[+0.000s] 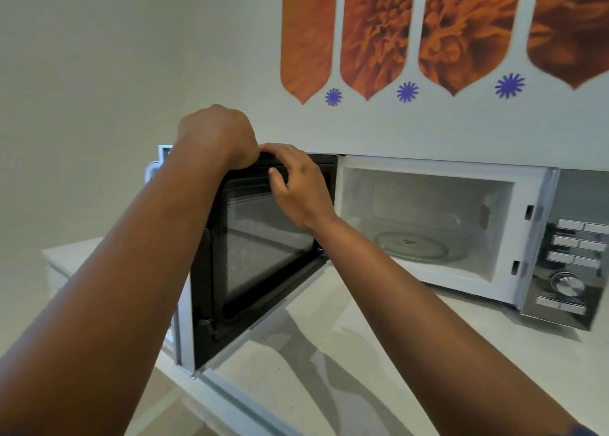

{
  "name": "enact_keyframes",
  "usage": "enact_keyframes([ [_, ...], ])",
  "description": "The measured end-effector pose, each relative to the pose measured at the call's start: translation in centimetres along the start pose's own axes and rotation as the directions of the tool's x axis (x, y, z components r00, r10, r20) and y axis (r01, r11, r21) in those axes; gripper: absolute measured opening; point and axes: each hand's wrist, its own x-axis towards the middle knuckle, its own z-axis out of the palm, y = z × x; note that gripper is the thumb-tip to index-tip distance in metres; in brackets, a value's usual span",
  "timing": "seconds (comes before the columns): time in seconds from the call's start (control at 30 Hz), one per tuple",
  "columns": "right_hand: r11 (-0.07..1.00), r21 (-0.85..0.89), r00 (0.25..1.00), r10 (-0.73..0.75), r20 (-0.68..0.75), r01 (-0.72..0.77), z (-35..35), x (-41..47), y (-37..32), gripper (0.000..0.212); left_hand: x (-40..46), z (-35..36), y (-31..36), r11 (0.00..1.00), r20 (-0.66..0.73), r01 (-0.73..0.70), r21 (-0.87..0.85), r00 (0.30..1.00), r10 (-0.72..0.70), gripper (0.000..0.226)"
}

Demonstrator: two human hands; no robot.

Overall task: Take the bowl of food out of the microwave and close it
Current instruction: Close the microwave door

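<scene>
Now you are at the closing step. Your left hand (219,135) is curled over the top edge of the microwave door (260,247), holding it. Your right hand (296,185) is not a fist; its fingers (280,158) rest bent on the same top edge, just beside the left hand at its 3 o'clock. I cannot tell if the right hand really grips the door or only touches it.

The door stands wide open, swung out toward you at 9 o'clock of the microwave (428,224). Inside, you can see only the round glass plate (418,246). No bowl sits on it. The bowl of food is nowhere in view, so I cannot say where it is. It looks like the taking-out part is done, since the box is empty.

What comes next, I think, is to swing the door toward 3 o'clock until it meets the front of the microwave. You will need to slide your right arm out of the way first, because it crosses the gap between the door and the opening. Push gently so the microwave does not slide on the counter (346,353), and mind your fingers at the edge.
</scene>
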Motion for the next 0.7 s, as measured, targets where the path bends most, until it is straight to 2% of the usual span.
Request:
enact_keyframes([
  [0.2,1.0,0.02,0.997,-0.007,-0.073,0.008,0.6,0.6,0.3,0.038,1.0,-1.4,-1.6,0.985,0.19,-0.171,0.026,0.968,0.163,0.032],
  [0.3,0.999,0.038,0.993,-0.022,-0.118,0.027,1.0,0.6,0.5,0.04,1.5,-2.3,-2.6,0.98,0.313,-0.19,-0.059,0.929,0.199,0.031],
  [0.4,0.998,0.054,0.986,-0.024,-0.165,0.033,1.1,0.6,0.9,0.04,1.7,-3.0,-3.1,0.959,0.409,-0.166,-0.23,0.878,0.25,0.028],
  [0.6,0.997,0.067,0.974,-0.013,-0.228,0.029,-0.2,0.5,1.4,0.039,1.9,-3.3,-3.0,0.882,0.387,-0.165,-0.442,0.851,0.354,0.029],
  [0.7,0.997,0.072,0.974,0.001,-0.227,0.016,-1.5,0.4,1.4,0.039,2.3,-3.2,-2.5,0.823,0.313,-0.229,-0.52,0.845,0.433,0.03],
])
